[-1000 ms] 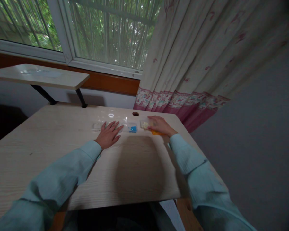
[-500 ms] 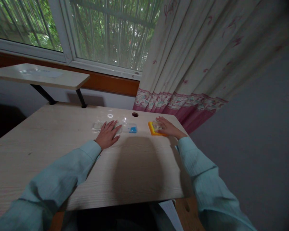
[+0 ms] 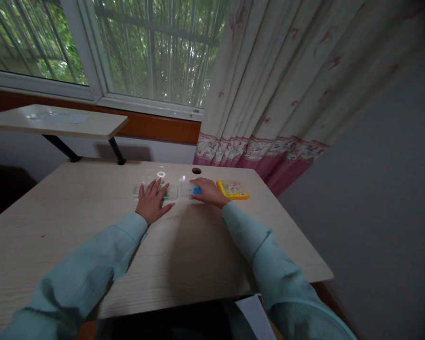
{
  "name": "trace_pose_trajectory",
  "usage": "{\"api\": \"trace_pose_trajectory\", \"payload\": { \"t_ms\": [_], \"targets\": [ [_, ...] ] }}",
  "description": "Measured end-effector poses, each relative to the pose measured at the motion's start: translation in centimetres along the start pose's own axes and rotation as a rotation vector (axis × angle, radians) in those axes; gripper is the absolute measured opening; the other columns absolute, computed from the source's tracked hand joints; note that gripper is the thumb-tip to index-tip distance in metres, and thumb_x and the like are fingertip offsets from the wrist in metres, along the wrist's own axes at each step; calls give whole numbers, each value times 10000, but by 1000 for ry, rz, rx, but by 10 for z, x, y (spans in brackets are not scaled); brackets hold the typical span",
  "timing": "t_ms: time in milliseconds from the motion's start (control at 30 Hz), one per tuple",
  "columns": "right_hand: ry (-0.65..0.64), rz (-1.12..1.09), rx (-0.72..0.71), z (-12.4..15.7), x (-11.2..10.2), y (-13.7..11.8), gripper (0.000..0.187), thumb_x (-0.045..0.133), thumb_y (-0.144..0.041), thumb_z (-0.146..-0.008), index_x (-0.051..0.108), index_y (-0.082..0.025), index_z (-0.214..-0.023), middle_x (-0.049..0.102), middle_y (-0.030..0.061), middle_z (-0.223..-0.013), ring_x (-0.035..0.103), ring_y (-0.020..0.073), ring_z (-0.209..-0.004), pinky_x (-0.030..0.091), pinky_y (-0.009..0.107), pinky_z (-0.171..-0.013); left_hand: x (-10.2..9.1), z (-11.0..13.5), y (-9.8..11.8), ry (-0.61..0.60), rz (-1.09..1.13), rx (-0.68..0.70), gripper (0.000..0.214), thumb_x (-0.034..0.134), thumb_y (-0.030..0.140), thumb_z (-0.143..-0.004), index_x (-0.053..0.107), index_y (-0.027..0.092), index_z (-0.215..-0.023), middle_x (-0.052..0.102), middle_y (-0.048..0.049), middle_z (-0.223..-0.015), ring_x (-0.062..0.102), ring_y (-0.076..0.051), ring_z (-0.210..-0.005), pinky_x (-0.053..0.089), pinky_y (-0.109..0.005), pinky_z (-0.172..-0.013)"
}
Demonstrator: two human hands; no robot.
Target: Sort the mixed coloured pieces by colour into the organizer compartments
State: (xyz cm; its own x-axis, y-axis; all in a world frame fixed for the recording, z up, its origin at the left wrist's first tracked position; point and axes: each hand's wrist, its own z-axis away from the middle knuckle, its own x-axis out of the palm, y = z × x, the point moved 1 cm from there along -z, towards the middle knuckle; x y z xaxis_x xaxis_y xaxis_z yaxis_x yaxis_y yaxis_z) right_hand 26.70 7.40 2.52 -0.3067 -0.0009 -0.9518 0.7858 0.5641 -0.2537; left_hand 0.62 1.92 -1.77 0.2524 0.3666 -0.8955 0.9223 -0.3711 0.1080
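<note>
My left hand (image 3: 151, 202) lies with its fingers spread over a flat clear plastic box (image 3: 173, 192) with something green inside; it covers part of the box. Just right of that, a second clear plastic box (image 3: 184, 189) holds small blue pieces. My right hand (image 3: 209, 192) has its thumb at the near edge and its fingers at the far edge of this second box, closed around its right end. A yellow-orange case (image 3: 233, 190) with a clear, patterned top rests on the table to the right of my right hand, apart from it.
The pale wooden table (image 3: 127, 264) has a round cable hole (image 3: 196, 171) near its back edge. A raised shelf (image 3: 102, 123) on black legs stands at the back left. A floral curtain (image 3: 262, 127) hangs behind the right side. White paper (image 3: 254, 314) is below the front edge.
My right hand has left the yellow-orange case and moved left to the box with blue pieces. My left hand stays spread over its box. The view has shifted slightly.
</note>
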Motion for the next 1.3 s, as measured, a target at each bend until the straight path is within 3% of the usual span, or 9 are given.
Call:
{"api": "trace_pose_trajectory", "payload": {
  "t_ms": [267,367,500,667,767,900,1033,1167,1300],
  "targets": [
    [205,-9,165,55,-75,83,569,673,-346,-786,551,-229,-1330,562,91,-1373,507,276,-1279,370,476,-1111,-1,-1,3,-16,27,35,610,550,546,-856,469,255,-1386,270,-128,-1576,248,-354,-1442,179,-641,-1139],
    [185,-112,246,82,-83,107,539,628,-303,-791,556,-243,-1321,567,89,-1359,537,264,-1253,437,455,-1069,-2,-2,8,-22,47,75,505,546,472,-874,517,267,-1336,297,-112,-1566,243,-348,-1444,217,-639,-1128],
    [175,-162,293,102,-82,115,551,610,-284,-793,537,-236,-1337,517,104,-1408,520,254,-1277,456,444,-1057,0,-1,16,-36,46,90,469,492,387,-909,501,270,-1363,360,-113,-1533,266,-341,-1433,201,-665,-1122],
    [221,-11,270,86,-80,93,697,721,-329,-731,501,-223,-1384,298,116,-1565,324,301,-1424,309,488,-1160,-4,0,22,-4,41,75,488,490,378,-907,486,277,-1385,363,-100,-1534,253,-338,-1440,141,-654,-1148],
    [222,34,124,58,-67,56,667,705,-423,-767,510,-243,-1380,348,100,-1544,283,300,-1440,257,506,-1175,-10,-1,13,35,40,49,518,494,409,-906,454,289,-1409,352,-86,-1542,244,-325,-1446,104,-628,-1167],
    [31,-28,-131,17,-25,-5,624,603,-501,-862,481,-217,-1405,464,109,-1470,402,250,-1374,308,416,-1152,-13,5,-15,44,55,-21,644,528,502,-875,382,271,-1458,319,-111,-1554,258,-344,-1436,172,-596,-1161],
    [-48,-6,-123,-12,19,-46,716,577,-568,-863,396,-219,-1461,344,141,-1545,314,304,-1426,239,510,-1161,-7,14,-44,41,118,-49,758,562,555,-843,343,194,-1472,297,-163,-1550,302,-349,-1412,278,-513,-1148],
    [-45,-23,-72,-17,33,-55,665,584,-540,-872,409,-258,-1449,440,141,-1476,379,298,-1382,182,577,-1154,1,16,-61,14,199,-3,785,568,540,-842,311,157,-1478,380,-177,-1493,376,-335,-1364,339,-491,-1121],
    [99,-76,-116,1,8,-34,602,599,-476,-880,449,-265,-1423,491,117,-1428,422,268,-1345,227,509,-1160,1,12,-65,18,250,10,701,553,456,-866,347,147,-1461,506,-154,-1364,466,-304,-1270,380,-460,-1095]
  ]
}}
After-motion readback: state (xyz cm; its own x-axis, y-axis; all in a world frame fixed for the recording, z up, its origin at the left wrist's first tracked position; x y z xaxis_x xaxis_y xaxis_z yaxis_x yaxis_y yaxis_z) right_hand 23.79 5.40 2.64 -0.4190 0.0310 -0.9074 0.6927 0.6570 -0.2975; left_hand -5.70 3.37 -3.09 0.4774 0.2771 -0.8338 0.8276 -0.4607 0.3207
